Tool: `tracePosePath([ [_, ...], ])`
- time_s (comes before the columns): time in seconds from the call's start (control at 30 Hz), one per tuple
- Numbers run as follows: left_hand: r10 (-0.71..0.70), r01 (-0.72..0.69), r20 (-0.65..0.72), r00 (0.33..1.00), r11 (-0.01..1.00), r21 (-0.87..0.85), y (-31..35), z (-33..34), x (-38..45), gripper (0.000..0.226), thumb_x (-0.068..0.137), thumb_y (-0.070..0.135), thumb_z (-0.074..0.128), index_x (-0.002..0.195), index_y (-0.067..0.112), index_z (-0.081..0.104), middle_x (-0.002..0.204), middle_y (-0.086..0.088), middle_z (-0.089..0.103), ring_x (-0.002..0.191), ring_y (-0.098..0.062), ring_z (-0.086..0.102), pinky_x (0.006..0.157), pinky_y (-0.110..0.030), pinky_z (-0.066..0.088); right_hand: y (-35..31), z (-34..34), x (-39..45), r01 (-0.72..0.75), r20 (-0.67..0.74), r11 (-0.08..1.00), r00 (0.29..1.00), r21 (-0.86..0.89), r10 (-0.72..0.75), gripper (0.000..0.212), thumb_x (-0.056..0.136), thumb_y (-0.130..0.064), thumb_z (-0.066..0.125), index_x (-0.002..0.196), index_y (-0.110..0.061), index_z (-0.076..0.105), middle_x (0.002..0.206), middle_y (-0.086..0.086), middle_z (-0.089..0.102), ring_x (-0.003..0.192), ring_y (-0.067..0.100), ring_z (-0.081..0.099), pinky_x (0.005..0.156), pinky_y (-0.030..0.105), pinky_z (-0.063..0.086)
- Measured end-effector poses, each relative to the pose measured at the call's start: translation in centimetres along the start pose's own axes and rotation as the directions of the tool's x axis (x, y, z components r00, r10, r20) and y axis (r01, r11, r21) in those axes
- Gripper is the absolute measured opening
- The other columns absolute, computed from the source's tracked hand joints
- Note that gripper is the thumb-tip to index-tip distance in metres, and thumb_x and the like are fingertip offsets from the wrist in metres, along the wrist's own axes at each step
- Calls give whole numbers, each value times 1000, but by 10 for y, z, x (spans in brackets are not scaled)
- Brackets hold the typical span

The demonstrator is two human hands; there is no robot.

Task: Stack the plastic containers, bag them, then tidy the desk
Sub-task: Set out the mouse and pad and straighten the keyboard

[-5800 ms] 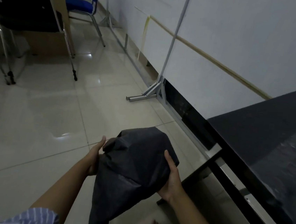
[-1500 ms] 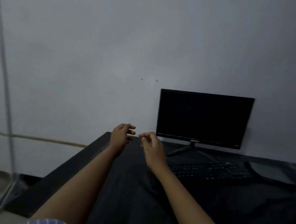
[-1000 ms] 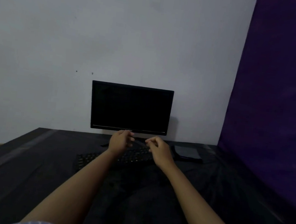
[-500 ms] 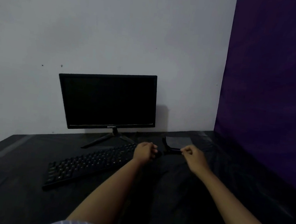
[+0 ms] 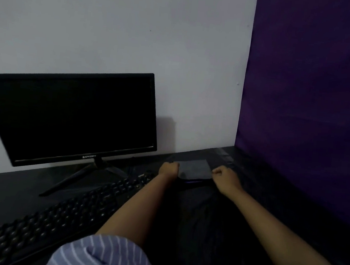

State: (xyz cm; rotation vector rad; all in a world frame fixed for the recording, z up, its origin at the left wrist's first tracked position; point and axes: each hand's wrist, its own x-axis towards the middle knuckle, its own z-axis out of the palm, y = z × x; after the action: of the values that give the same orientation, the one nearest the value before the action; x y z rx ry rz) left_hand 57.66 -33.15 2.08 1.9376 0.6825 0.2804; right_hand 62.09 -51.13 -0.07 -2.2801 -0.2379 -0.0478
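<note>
A flat grey pad [image 5: 195,169] with a dark underside lies on the black desk [image 5: 270,202] near the back wall, to the right of the monitor. My left hand [image 5: 168,168] is at its left edge and my right hand [image 5: 225,176] at its right edge. Both have their fingers curled at the pad's sides and seem to grip it. No plastic containers or bag show in this view.
A dark monitor [image 5: 70,117] on a V-shaped stand sits at the back left. A black keyboard [image 5: 52,218] lies slanted in front of it, close under my left forearm. A purple panel [image 5: 311,103] walls off the desk's right side.
Both hands moved from above the keyboard to the right and closed on the grey pad's two sides. The view swung right and nearer. The dark bag held 5.8 s ago is out of view.
</note>
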Motion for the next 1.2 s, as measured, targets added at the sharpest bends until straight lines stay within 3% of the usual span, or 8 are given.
tracePosePath([
  [0.2, 1, -23, 124, 992, 984, 175, 4, 12, 32, 41, 97, 13, 47, 136, -1, 46, 140, -20, 49, 128, -34, 49, 100, -34, 42, -4, 16, 41, -102, 66, 991, 992, -83, 107, 32, 91, -20, 52, 60, -15, 48, 81, 12, 56, 78, 21, 55, 68, 26, 40],
  [0.27, -32, 19, 134, 990, 995, 103, 4, 13, 40, 41, 96, 16, 49, 132, -2, 52, 136, -20, 54, 124, -32, 54, 78, -27, 52, -8, 21, 51, -158, 75, 982, 983, -104, 166, 28, 95, -28, 52, 93, -5, 67, 109, 23, 63, 100, 29, 62, 80, 29, 47],
  [0.4, -74, 45, 173, 982, 984, 170, -3, 16, 52, 41, 94, 16, 55, 130, -2, 55, 133, -18, 58, 121, -29, 58, 41, -9, 37, -15, 23, 62, -229, 44, 959, 970, -165, 239, 57, 96, -40, 50, 134, 2, 51, 139, 22, 51, 124, 34, 53, 100, 33, 46],
  [0.57, -98, 93, 115, 989, 995, 42, -7, 17, 63, 44, 100, 18, 45, 141, 2, 42, 146, -11, 46, 133, -25, 46, 96, -24, 42, -27, 27, 72, -279, 95, 946, 950, -163, 296, 60, 95, -41, 55, 137, 2, 48, 142, 20, 50, 125, 33, 53, 95, 31, 47],
  [0.7, -91, 96, 184, 979, 995, -16, -4, 18, 56, 40, 92, 8, 56, 130, -3, 54, 132, -19, 58, 120, -31, 58, 84, -29, 51, -36, 25, 69, -264, 78, 960, 959, -97, 272, 54, 98, -39, 49, 135, 0, 51, 141, 20, 51, 126, 34, 53, 97, 33, 46],
  [0.83, -104, 193, 252, 962, 912, -362, 2, 18, 40, 39, 98, -2, 38, 136, -5, 44, 138, -24, 50, 125, -36, 51, 100, -37, 45, -51, 17, 60, -37, -1, 998, 999, 57, 37, 22, 96, -29, 52, 88, -9, 59, 104, 18, 65, 97, 27, 62, 74, 29, 44],
  [1.03, -146, 365, 371, 917, 682, -633, 10, 3, -3, 41, 100, 25, 36, 133, 8, 53, 110, -11, 65, 76, -21, 57, 41, -17, 47, -99, -19, 32, 178, -78, 981, 982, 77, -172, 27, 92, -30, 58, 94, -4, 66, 85, 4, 60, 82, 20, 55, 62, 27, 38],
  [1.2, -32, 432, 467, 883, 445, -785, 10, -18, -37, 43, 102, 24, 28, 130, 3, 53, 97, -14, 63, 79, -28, 58, 70, -40, 48, -143, -47, -5, 261, -59, 963, 965, 68, -257, 29, 91, -28, 58, 101, -3, 69, 100, 12, 68, 89, 24, 61, 74, 31, 48],
])
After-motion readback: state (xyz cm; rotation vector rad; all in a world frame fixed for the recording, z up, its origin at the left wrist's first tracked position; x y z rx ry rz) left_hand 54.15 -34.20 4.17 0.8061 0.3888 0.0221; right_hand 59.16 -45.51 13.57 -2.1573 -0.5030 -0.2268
